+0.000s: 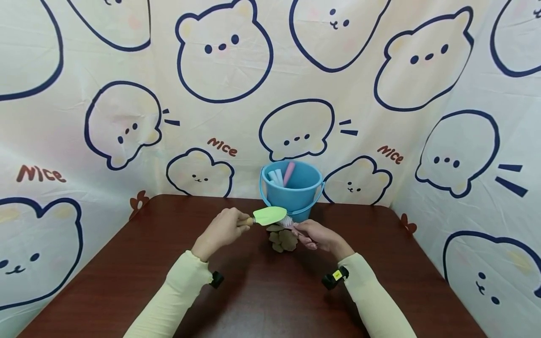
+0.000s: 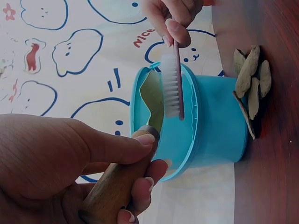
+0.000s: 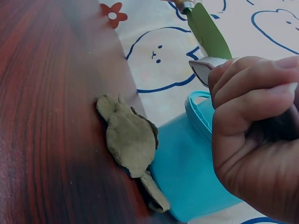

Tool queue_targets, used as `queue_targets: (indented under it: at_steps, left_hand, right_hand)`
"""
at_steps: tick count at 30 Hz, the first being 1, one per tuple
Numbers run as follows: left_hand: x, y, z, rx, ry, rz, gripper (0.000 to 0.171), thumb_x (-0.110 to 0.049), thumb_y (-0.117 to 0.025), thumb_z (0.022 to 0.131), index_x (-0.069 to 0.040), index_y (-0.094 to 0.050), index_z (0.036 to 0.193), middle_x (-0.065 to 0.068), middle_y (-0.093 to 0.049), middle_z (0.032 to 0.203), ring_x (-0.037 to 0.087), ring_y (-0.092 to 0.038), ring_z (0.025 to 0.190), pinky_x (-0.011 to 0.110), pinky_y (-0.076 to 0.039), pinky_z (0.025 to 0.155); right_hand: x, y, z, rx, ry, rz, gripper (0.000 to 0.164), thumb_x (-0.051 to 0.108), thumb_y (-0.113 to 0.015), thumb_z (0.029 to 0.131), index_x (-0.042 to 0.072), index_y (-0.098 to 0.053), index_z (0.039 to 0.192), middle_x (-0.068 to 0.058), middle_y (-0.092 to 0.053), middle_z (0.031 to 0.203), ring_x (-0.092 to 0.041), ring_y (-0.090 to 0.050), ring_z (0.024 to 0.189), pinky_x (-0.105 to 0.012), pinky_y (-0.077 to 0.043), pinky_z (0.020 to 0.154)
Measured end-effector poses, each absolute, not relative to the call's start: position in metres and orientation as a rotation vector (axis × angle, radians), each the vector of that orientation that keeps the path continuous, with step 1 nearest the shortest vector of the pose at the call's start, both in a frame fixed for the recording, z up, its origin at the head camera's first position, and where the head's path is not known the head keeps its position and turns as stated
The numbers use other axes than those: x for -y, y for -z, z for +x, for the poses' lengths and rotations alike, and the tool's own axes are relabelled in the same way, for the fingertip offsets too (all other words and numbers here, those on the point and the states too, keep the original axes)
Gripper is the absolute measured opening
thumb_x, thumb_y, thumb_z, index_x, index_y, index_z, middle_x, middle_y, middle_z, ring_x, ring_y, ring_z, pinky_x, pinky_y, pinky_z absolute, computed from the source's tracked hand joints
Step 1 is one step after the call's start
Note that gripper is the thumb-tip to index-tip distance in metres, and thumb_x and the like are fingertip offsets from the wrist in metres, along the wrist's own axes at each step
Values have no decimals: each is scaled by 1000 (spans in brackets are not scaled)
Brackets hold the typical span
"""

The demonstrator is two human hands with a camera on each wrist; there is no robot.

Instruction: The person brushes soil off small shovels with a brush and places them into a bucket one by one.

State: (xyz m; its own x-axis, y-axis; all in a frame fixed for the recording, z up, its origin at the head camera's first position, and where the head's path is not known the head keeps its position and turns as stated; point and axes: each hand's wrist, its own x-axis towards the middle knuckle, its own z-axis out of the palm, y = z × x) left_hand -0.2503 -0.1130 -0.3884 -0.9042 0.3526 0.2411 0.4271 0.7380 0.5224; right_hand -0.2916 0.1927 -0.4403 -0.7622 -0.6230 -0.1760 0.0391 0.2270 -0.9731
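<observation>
My left hand [image 1: 223,229] grips the wooden handle [image 2: 114,189] of a small hand trowel, its light green blade [image 1: 269,216] held in front of the blue bucket [image 1: 310,180]. In my right hand [image 1: 320,234] is a pink brush with white bristles [image 2: 171,86], gripped by its handle. Its bristles face the trowel blade, close beside it. Below both tools, flat grey-brown clay-like pieces [image 1: 283,239] lie in a small heap on the table against the front of the bucket.
Inside the bucket stand a pink handle [image 1: 289,173] and light blue handles [image 1: 276,177]. The bucket's blue carrying handle [image 1: 296,213] hangs down its front. A cloth [image 1: 220,126] printed with bear drawings rises behind the dark wooden table [image 1: 270,300] and along both sides.
</observation>
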Motion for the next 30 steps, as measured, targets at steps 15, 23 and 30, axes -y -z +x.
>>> queue_targets:
  at_steps: [15,23,30]
  left_hand:
    - [123,383,-253,2819,941,-674,28,-8,-73,94,2,-73,120,12,-75,109,17,-71,89,35,-58,77]
    - [120,382,-252,2783,935,-703,27,-7,-74,92,2,-74,118,13,-76,109,20,-72,93,39,-59,82]
    - [117,386,-253,2743,909,-751,25,-8,-75,91,-1,-76,116,9,-76,102,14,-65,79,32,-54,72]
  right_hand:
    - [-203,438,-293,-1943,1622,-567,35,31,-35,112,9,-54,91,7,-37,56,-5,-38,42,-20,-33,44]
    - [-190,441,-291,-1955,1574,-564,39,31,-37,111,-1,-49,93,6,-37,56,-6,-38,42,-22,-33,44]
    - [-173,448,-286,-1921,1522,-572,42,33,-39,111,-6,-46,95,3,-38,57,-9,-38,41,-23,-35,44]
